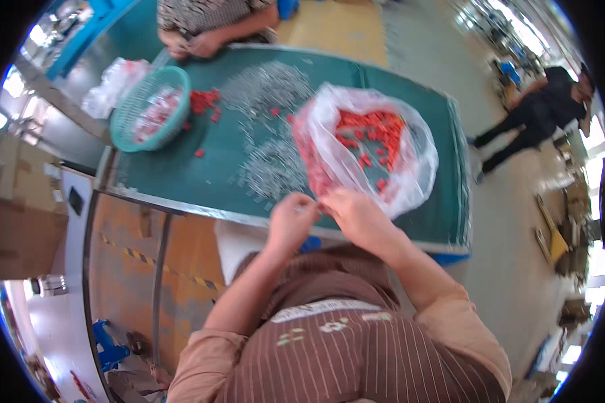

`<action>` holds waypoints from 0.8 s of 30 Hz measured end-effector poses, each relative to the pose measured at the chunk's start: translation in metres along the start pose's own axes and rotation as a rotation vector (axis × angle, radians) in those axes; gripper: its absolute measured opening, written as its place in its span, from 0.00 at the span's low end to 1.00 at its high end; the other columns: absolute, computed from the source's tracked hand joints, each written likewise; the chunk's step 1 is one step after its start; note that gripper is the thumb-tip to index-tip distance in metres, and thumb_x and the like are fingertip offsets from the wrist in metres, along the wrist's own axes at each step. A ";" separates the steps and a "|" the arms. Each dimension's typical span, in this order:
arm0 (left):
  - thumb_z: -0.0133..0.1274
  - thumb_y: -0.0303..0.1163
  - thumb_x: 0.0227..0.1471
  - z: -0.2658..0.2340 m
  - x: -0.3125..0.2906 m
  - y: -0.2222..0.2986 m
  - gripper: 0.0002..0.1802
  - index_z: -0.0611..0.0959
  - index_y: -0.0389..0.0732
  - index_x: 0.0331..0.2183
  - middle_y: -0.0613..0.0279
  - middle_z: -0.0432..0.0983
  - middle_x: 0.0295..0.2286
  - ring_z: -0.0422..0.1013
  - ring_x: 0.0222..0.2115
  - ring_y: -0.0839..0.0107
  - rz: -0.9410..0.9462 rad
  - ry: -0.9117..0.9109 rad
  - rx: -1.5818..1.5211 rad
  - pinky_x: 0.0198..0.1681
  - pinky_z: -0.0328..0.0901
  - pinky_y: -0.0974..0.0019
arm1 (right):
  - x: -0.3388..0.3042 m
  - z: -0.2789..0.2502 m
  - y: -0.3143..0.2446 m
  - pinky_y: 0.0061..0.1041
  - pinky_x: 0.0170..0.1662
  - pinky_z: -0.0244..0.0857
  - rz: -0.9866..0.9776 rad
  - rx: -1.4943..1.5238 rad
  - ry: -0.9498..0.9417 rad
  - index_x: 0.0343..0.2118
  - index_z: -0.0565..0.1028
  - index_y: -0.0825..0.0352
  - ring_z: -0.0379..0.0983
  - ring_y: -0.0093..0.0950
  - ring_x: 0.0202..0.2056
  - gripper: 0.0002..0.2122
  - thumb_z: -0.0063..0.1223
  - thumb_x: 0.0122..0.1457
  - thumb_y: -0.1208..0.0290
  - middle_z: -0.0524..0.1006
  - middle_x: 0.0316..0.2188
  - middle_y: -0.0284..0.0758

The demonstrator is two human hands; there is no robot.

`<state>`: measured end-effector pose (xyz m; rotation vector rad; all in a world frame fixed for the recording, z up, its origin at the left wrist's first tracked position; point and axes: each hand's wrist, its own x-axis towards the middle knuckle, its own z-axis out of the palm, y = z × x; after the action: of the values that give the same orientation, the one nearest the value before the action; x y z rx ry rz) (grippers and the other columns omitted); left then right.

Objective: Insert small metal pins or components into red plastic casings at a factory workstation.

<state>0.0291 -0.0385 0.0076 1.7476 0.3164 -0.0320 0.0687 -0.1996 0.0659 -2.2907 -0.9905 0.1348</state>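
My left hand [294, 218] and my right hand [357, 213] meet at the near edge of the green-topped table [218, 178], fingers closed and pinched. A bit of a small red piece [325, 207] shows at my right fingertips; what my left fingers hold is too small to make out. Just beyond my right hand stands an open white plastic bag [415, 176] with many small red pieces [376, 124] in it. Beyond my left hand lies a loose heap of small clear or silvery pieces [273, 169], with a larger heap [269, 86] behind it.
A teal plastic basket [122, 127] holding pale and red pieces stands at the table's left, with red pieces [204, 101] scattered beside it. Across the table another person's hands [193, 46] are close together. Someone in dark clothes [541, 111] stands at the right. Cardboard boxes [23, 208] are stacked left.
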 end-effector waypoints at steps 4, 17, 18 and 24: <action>0.55 0.32 0.49 -0.017 -0.001 0.002 0.07 0.80 0.39 0.29 0.68 0.74 0.20 0.65 0.17 0.81 -0.092 0.077 -0.013 0.15 0.57 0.75 | 0.014 -0.011 -0.005 0.34 0.35 0.68 0.004 0.145 0.038 0.35 0.74 0.72 0.77 0.40 0.35 0.08 0.47 0.56 0.75 0.77 0.31 0.48; 0.57 0.34 0.50 -0.010 -0.006 0.008 0.09 0.79 0.39 0.30 0.69 0.74 0.21 0.63 0.16 0.82 -0.180 -0.026 -0.110 0.15 0.59 0.74 | 0.011 0.003 -0.002 0.35 0.33 0.66 -0.039 -0.027 -0.017 0.33 0.76 0.63 0.74 0.38 0.31 0.05 0.55 0.53 0.71 0.75 0.28 0.37; 0.57 0.34 0.50 -0.011 -0.007 0.007 0.09 0.79 0.39 0.30 0.69 0.74 0.21 0.63 0.16 0.82 -0.183 -0.024 -0.110 0.15 0.59 0.74 | 0.009 0.002 -0.005 0.35 0.33 0.66 0.009 0.029 0.021 0.31 0.76 0.63 0.74 0.38 0.31 0.05 0.55 0.53 0.71 0.75 0.28 0.36; 0.54 0.33 0.51 -0.012 -0.006 0.013 0.10 0.79 0.35 0.30 0.62 0.77 0.22 0.70 0.23 0.78 -0.165 -0.058 -0.089 0.27 0.64 0.71 | 0.007 0.004 -0.001 0.33 0.32 0.67 -0.150 -0.125 0.072 0.27 0.76 0.64 0.73 0.35 0.31 0.03 0.56 0.50 0.72 0.73 0.28 0.35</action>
<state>0.0248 -0.0305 0.0233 1.6258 0.4128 -0.1847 0.0722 -0.1923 0.0642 -2.3051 -1.1578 -0.0736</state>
